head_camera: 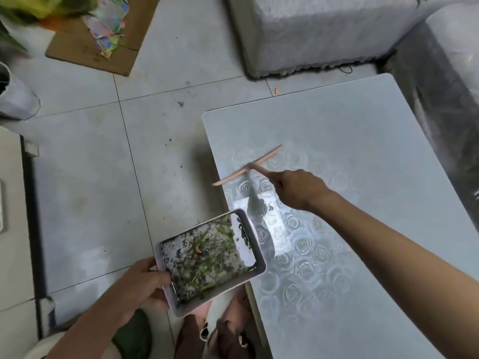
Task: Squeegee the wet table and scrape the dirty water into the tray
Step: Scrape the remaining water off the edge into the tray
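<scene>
**Head view**

- Right hand (pixel 298 189): reaches forward over the table (pixel 363 141) with the arm nearly straight and the back of the hand up. The fingers are curled round the short handle of the squeegee (pixel 249 167).
- Squeegee: peach-coloured and T-shaped. Its long blade runs on a slant above the table's left part, the near end close to the left edge. It is motion-blurred, so contact with the surface cannot be told. A dark shadow lies on the table nearer than the blade.
- Table: pale grey top with a rose pattern. There is a glossy wet patch in the near-left part and a few dark specks (pixel 269 207) just beyond the tray's far corner.
- Left hand (pixel 146 281): the forearm comes in from the lower left. The hand grips the near-left end of the tray (pixel 220 288), thumb laid over the rim and fingers underneath.
- Tray: rectangular with a pale pink rim, held off the left side of the table. Its far-right corner meets or overlaps the table's edge. It holds murky water, dark grit and green shreds, heaviest toward the held end.
- Floor (pixel 90 177): grey tiles with scattered dark crumbs and one small orange bit (pixel 276 90).
- Cardboard sheet (pixel 77 53): lies flat on the floor at upper left, with crumpled coloured paper (pixel 108 24) on top of it.
- Fabric-covered furniture (pixel 311 29): white, beyond the table.
</scene>
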